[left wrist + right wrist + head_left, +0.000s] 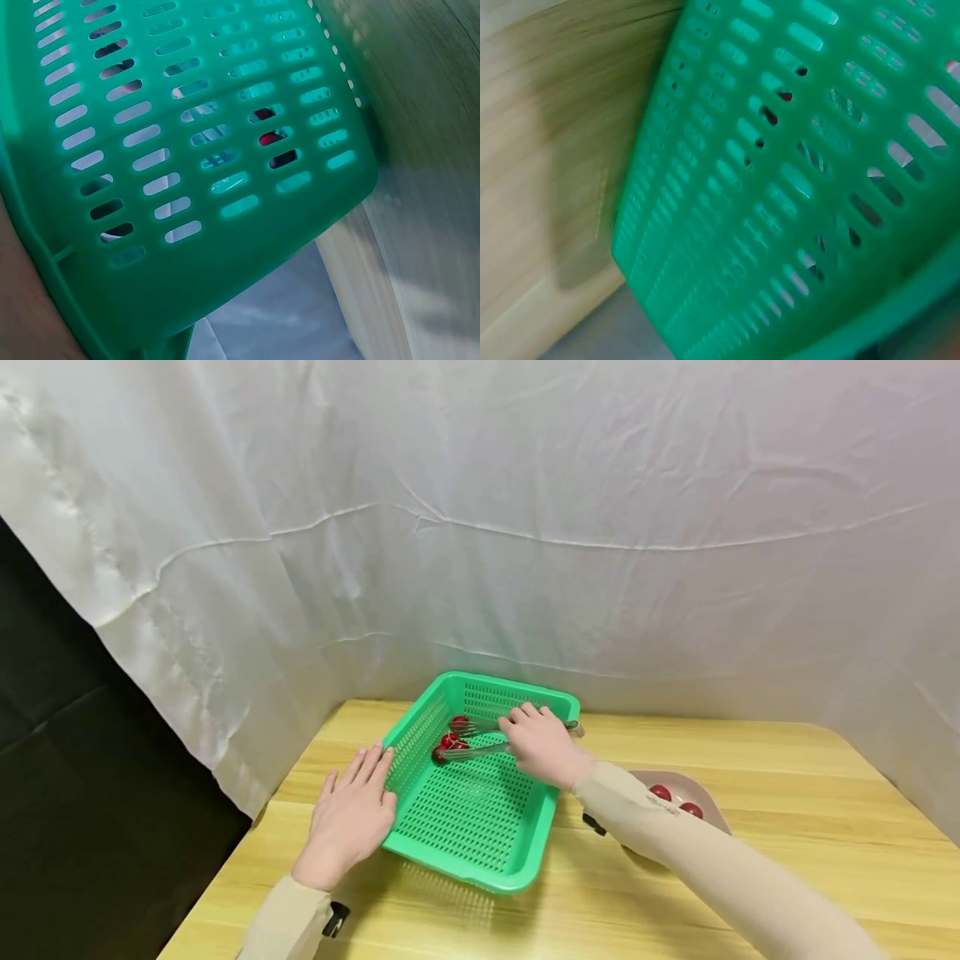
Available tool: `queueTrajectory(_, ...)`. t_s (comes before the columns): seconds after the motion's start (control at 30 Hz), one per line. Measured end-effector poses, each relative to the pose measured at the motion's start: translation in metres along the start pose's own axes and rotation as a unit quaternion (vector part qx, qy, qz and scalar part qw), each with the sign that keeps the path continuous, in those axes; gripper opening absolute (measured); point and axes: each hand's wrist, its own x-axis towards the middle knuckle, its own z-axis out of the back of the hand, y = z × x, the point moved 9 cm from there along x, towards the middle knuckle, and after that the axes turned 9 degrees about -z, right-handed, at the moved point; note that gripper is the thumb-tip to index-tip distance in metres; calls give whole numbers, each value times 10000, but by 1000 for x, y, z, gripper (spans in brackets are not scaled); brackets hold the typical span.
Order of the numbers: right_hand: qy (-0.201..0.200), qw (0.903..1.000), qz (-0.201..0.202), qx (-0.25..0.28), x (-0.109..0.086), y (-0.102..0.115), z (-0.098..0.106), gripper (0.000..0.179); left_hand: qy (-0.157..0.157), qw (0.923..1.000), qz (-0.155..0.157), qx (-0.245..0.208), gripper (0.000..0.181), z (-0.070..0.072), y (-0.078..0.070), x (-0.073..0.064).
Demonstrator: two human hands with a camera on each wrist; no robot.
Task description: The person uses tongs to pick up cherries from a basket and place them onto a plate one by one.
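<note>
A green slotted plastic basket [465,814] is on the table between my hands. My left hand [352,814] lies with fairly straight fingers against its left rim. Over the basket's right side, my right hand [543,743] grips metal tongs [476,750], whose two spread arms have slotted-looking tips pointing left. Several small shiny red round fruits [440,754] lie at the basket's back left, around those tips. Whether the tips pinch any fruit, I cannot tell. Through the slots of the basket [247,255] in the left wrist view, a bit of red shows.
A pinkish plate [705,795] with red fruits [692,810] stands to the right, partly hidden by my right sleeve [660,827]. The wooden table [810,860] ends at a pale hanging cloth [637,593] behind. Black fabric [97,793] hangs at the left.
</note>
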Motion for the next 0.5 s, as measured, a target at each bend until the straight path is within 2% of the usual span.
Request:
queueTrajectory(0.2, 413, 9989, -190, 134, 7, -3, -16, 38, 83, 10000, -5, 8, 57, -1, -4, 1)
queueTrajectory(0.5, 577, 9970, -333, 398, 14, -8, -21, 39, 18, 10000, 35, -9, 57, 1, -3, 0)
